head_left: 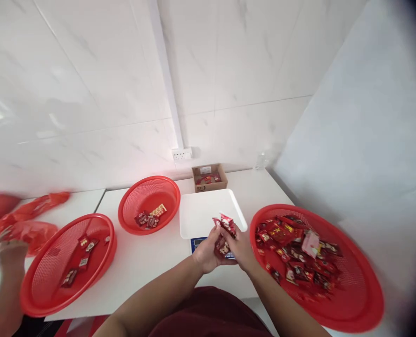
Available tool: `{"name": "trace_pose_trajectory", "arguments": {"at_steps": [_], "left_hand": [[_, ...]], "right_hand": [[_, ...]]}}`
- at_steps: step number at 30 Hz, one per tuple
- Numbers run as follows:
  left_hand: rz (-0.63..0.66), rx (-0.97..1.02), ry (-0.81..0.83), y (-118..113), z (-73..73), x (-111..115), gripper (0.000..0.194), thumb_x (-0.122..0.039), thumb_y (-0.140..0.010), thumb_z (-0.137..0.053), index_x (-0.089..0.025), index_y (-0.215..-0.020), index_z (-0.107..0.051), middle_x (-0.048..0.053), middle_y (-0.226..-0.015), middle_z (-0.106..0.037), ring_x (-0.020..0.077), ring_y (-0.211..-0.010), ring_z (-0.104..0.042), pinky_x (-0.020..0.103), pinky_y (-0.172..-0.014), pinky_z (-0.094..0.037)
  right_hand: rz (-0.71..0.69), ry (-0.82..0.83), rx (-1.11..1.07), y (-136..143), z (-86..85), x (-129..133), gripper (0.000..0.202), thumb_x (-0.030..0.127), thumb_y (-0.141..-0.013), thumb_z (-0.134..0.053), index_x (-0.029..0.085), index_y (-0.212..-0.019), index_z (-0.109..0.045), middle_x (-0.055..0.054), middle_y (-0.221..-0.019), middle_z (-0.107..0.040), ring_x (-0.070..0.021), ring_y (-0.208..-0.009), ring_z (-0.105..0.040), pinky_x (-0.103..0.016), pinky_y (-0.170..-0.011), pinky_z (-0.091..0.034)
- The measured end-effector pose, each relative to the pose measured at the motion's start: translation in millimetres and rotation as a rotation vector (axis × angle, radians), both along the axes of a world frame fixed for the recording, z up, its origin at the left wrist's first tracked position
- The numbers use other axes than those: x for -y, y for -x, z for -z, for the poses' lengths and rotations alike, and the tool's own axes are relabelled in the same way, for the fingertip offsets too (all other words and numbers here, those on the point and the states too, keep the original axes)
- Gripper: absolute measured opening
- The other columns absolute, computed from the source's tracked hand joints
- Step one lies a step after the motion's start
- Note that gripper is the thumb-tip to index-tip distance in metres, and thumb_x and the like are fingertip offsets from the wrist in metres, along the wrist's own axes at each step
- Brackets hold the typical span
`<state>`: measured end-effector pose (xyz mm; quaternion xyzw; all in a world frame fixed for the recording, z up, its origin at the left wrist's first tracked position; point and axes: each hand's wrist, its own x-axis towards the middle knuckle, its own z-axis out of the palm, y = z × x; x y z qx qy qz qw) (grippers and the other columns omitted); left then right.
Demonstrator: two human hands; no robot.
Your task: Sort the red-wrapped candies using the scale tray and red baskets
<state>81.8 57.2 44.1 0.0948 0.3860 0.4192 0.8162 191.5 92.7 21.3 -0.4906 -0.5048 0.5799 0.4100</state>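
Observation:
My left hand (208, 254) and my right hand (239, 248) meet in front of the scale, both closed around small red candy packets (225, 227). A few packets stick up between the fingers, and others lie in the left palm. Behind the hands, a white tray (204, 210) rests on a blue scale (196, 242), whose front is partly hidden by the hands. To the right stands a large red basket (364, 281) with many red packets (299, 252). A small cardboard box (211, 186) with red packets sits behind the tray.
A red basket (123, 206) at centre left and another red basket (35, 281) further left hold several packets. At the far left, another person's hand (11, 250) is near red plastic bags (35, 234). A wall socket (182, 154) is above the white table (141, 271).

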Motion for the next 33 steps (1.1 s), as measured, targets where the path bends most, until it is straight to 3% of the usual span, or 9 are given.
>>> {"name": "trace_pose_trajectory", "arguments": {"at_steps": [4,12,17,25,33], "left_hand": [[-0.132,-0.032,0.116,24,15.5,-5,0.044,-0.058,-0.080,-0.049,-0.016,-0.084,-0.062,0.002,-0.075,-0.066,0.0143,-0.068,-0.062,0.030,-0.072,-0.049],[-0.203,0.033,0.194,52,38.1,-5,0.044,-0.059,-0.078,-0.054,-0.015,-0.074,-0.060,-0.001,-0.061,-0.063,0.0109,-0.052,-0.059,0.023,-0.058,-0.046],[-0.200,0.106,0.180,59,36.2,-6,0.042,-0.056,-0.077,-0.057,-0.017,-0.090,-0.063,0.001,-0.073,-0.068,0.0141,-0.062,-0.065,0.026,-0.063,-0.050],[-0.183,0.184,0.125,75,26.8,-3,0.049,-0.054,-0.078,-0.056,-0.022,-0.115,-0.057,0.002,-0.086,-0.069,0.0149,-0.066,-0.067,0.025,-0.056,-0.052],[-0.164,0.170,0.079,77,29.7,1,0.042,-0.049,-0.079,-0.056,-0.016,-0.105,-0.059,0.006,-0.089,-0.070,0.0179,-0.073,-0.068,0.027,-0.060,-0.054]], "right_hand": [[-0.184,-0.193,0.113,23,5.4,5,0.043,0.049,-0.081,-0.050,0.023,-0.114,-0.059,-0.006,-0.117,-0.064,-0.0241,-0.109,-0.057,-0.041,-0.098,-0.041],[-0.237,-0.149,0.109,52,19.7,8,0.054,0.062,-0.080,-0.046,0.023,-0.115,-0.060,-0.008,-0.118,-0.063,-0.0264,-0.113,-0.055,-0.044,-0.101,-0.038],[-0.224,-0.062,0.079,54,9.4,3,0.056,0.065,-0.080,-0.043,0.022,-0.111,-0.062,-0.009,-0.114,-0.065,-0.0276,-0.111,-0.056,-0.044,-0.100,-0.039],[-0.194,0.128,-0.109,44,-9.5,0,0.056,0.063,-0.082,-0.042,0.024,-0.117,-0.060,-0.007,-0.119,-0.064,-0.0254,-0.116,-0.054,-0.043,-0.099,-0.042],[-0.160,0.134,-0.160,40,-11.6,-2,0.057,0.064,-0.082,-0.040,0.023,-0.119,-0.058,-0.008,-0.118,-0.065,-0.0249,-0.116,-0.054,-0.042,-0.097,-0.044]]}}
